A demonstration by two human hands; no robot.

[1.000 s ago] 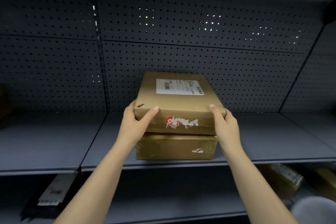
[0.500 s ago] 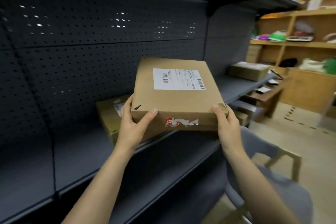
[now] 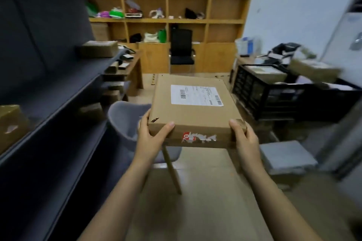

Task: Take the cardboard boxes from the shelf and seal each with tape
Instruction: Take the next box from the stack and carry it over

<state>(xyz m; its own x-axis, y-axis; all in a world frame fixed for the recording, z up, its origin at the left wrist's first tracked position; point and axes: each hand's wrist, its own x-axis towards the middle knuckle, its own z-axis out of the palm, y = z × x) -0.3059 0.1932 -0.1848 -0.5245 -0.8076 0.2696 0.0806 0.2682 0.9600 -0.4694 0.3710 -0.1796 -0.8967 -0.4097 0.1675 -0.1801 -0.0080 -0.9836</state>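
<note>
I hold a flat brown cardboard box (image 3: 193,111) level in front of me, above the floor. A white shipping label is on its top and a torn red-and-white sticker on its near side. My left hand (image 3: 151,139) grips the near left corner, thumb on the top face. My right hand (image 3: 243,139) grips the near right corner the same way. The dark grey shelf (image 3: 64,101) runs along my left. A second brown box (image 3: 11,125) lies on it at the far left edge, and another box (image 3: 99,49) sits further along it.
A grey chair (image 3: 125,121) with wooden legs stands just below and left of the box. A black crate (image 3: 262,92) and a cluttered surface with parcels are to the right. A grey stool (image 3: 286,156) is at lower right. Wooden shelving and a black office chair (image 3: 181,49) stand at the back.
The box has come off the lower box on the shelf, and I have turned right with it. It is now out over the room, away from the shelf. Both hands keep the same grip.
</note>
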